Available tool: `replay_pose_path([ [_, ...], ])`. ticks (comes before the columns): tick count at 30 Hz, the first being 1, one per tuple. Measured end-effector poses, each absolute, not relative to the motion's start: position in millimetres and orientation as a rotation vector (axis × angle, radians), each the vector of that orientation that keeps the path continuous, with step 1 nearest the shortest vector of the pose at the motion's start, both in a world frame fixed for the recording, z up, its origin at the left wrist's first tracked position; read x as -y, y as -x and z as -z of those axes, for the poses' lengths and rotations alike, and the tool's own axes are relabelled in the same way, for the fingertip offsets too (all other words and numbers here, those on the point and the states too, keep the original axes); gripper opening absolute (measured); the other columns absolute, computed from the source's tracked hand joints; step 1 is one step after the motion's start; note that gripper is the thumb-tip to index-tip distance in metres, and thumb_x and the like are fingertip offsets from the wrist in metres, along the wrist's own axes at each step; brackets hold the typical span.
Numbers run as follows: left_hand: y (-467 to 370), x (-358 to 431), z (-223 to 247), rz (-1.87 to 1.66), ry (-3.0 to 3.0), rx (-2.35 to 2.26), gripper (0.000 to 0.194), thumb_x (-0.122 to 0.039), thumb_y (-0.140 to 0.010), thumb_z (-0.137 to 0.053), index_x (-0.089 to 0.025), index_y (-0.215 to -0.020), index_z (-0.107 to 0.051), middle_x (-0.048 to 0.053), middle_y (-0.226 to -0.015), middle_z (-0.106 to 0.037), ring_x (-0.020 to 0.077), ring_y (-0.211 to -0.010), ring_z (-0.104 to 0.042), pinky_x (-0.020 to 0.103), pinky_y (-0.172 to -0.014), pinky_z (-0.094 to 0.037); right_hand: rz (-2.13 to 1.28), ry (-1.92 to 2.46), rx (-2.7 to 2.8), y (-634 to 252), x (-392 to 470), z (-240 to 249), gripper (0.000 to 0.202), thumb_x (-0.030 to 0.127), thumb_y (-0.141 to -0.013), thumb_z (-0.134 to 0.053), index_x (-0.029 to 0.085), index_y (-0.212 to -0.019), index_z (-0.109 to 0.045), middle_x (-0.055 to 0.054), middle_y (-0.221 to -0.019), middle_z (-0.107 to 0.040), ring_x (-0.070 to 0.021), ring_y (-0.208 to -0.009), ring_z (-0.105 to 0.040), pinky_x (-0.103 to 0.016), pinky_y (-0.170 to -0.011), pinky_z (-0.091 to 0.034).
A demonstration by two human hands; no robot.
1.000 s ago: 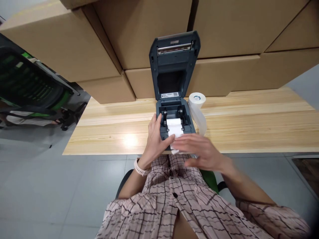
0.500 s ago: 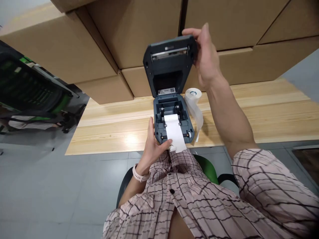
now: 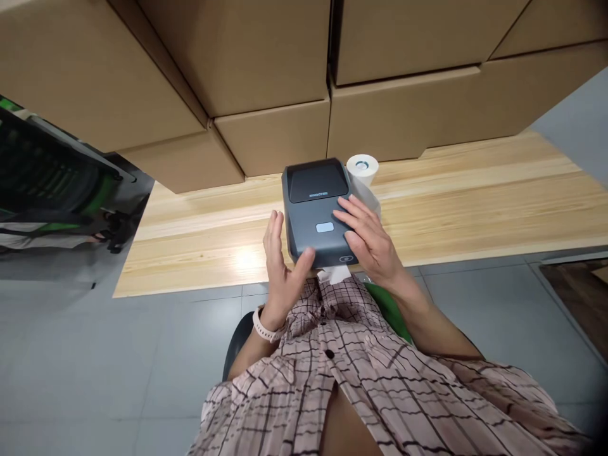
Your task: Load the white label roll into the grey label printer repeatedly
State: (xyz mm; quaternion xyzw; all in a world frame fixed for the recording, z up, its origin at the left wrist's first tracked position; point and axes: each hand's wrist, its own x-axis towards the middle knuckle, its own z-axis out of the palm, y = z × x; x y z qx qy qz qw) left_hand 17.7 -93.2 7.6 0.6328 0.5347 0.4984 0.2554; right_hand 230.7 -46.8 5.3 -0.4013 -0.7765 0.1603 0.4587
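Note:
A dark grey label printer (image 3: 311, 217) sits near the front edge of the wooden table, its lid down. White paper (image 3: 335, 274) sticks out below its front, with a ragged end. My left hand (image 3: 284, 272) is at the printer's left front corner, thumb on the lid's edge and fingers spread along the side. Across the lid's right half lies my right hand (image 3: 373, 244), fingers stretched out, palm near the front right corner. Right behind that hand stands a white paper roll (image 3: 362, 166), its loose tail partly hidden by the hand.
Stacked cardboard boxes (image 3: 280, 136) line the back of the wooden table (image 3: 475, 202). A dark and green chair (image 3: 42, 171) stands on the floor at the left, with part of a person near it. A green seat edge (image 3: 387, 307) shows beneath me.
The printer's lid has swung down from upright to closed, covering the paper inside. My right hand came down with it and now rests on top. My left thumb moved from the paper to the lid.

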Motion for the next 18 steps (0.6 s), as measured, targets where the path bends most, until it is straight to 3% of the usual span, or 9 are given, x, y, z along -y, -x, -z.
replay_pose_path([
  [2, -21.3, 84.6, -7.7, -1.319, -1.632, -1.448, 0.081, -0.057, -0.101, -0.066, -0.039, -0.172, -0.031, 0.006, -0.183, -0.029, 0.0349, -0.171, -0.024, 0.058, -0.141, -0.021, -0.404, 0.990, 1.899, -229.4, 47.6, -4.4, 0.046, 0.033, -0.114, -0.042, 0.027, -0.155, -0.063, -0.008, -0.163, -0.061, -0.0296, -0.161, -0.046, -0.063, -0.133, -0.039],
  [9, -27.5, 80.6, -7.6, -1.254, -1.575, -1.410, 0.085, -0.056, -0.102, -0.066, -0.036, -0.173, -0.024, 0.006, -0.185, -0.024, 0.0314, -0.172, -0.023, 0.052, -0.141, -0.022, -0.427, 1.029, 1.937, -230.3, 48.9, -6.2, 0.047, 0.033, -0.114, -0.037, 0.029, -0.153, -0.063, -0.006, -0.165, -0.060, -0.0288, -0.163, -0.043, -0.064, -0.134, -0.036],
  [11, -27.1, 91.4, -5.9, -1.302, -1.625, -1.505, 0.083, -0.054, -0.101, -0.068, -0.035, -0.171, -0.029, 0.008, -0.184, -0.024, 0.0316, -0.172, -0.021, 0.054, -0.140, -0.022, -0.421, 1.021, 1.945, -230.6, 47.8, -5.9, 0.047, 0.032, -0.114, -0.038, 0.028, -0.153, -0.064, -0.007, -0.165, -0.060, -0.0286, -0.163, -0.044, -0.063, -0.134, -0.036],
  [12, -26.5, 99.3, -3.8, -1.380, -1.641, -1.572, 0.078, -0.053, -0.100, -0.070, -0.034, -0.167, -0.036, 0.010, -0.181, -0.031, 0.0318, -0.169, -0.026, 0.054, -0.137, -0.027, -0.412, 1.012, 1.944, -230.5, 47.1, -5.6, 0.046, 0.032, -0.114, -0.038, 0.027, -0.152, -0.064, -0.007, -0.164, -0.061, -0.0285, -0.162, -0.045, -0.063, -0.134, -0.037],
  [14, -24.9, 117.5, 2.3, -1.575, -1.612, -1.672, 0.052, -0.050, -0.100, -0.070, -0.029, -0.147, -0.060, 0.012, -0.157, -0.059, 0.0296, -0.149, -0.053, 0.049, -0.121, -0.046, -0.390, 0.993, 1.934, -229.6, 45.7, -4.7, 0.045, 0.032, -0.114, -0.039, 0.026, -0.150, -0.065, -0.008, -0.162, -0.063, -0.0282, -0.160, -0.047, -0.061, -0.133, -0.039],
  [15, -24.4, 126.2, 5.4, -1.686, -1.568, -1.658, 0.032, -0.051, -0.102, -0.067, -0.026, -0.122, -0.072, 0.009, -0.125, -0.073, 0.0249, -0.119, -0.068, 0.042, -0.101, -0.056, -0.379, 0.986, 1.926, -228.8, 45.2, -4.1, 0.044, 0.032, -0.115, -0.038, 0.026, -0.149, -0.066, -0.008, -0.161, -0.064, -0.0281, -0.160, -0.048, -0.061, -0.132, -0.040],
  [16, -24.6, 133.4, 7.9, -1.622, -1.506, -1.594, 0.031, -0.052, -0.103, -0.065, -0.023, -0.096, -0.074, 0.006, -0.096, -0.074, 0.0202, -0.093, -0.069, 0.036, -0.085, -0.056, -0.370, 0.979, 1.918, -227.9, 44.8, -3.4, 0.044, 0.032, -0.115, -0.038, 0.026, -0.148, -0.066, -0.009, -0.160, -0.064, -0.0280, -0.159, -0.048, -0.061, -0.132, -0.040],
  [18, -28.0, 140.9, 9.7, -1.262, -1.307, -1.421, 0.055, -0.061, -0.103, -0.060, -0.020, -0.068, -0.070, 0.001, -0.064, -0.063, 0.0138, -0.061, -0.057, 0.029, -0.061, -0.046, -0.355, 0.969, 1.900, -226.4, 44.6, -2.0, 0.044, 0.031, -0.115, -0.036, 0.025, -0.145, -0.068, -0.009, -0.160, -0.064, -0.0279, -0.159, -0.049, -0.060, -0.131, -0.041],
])
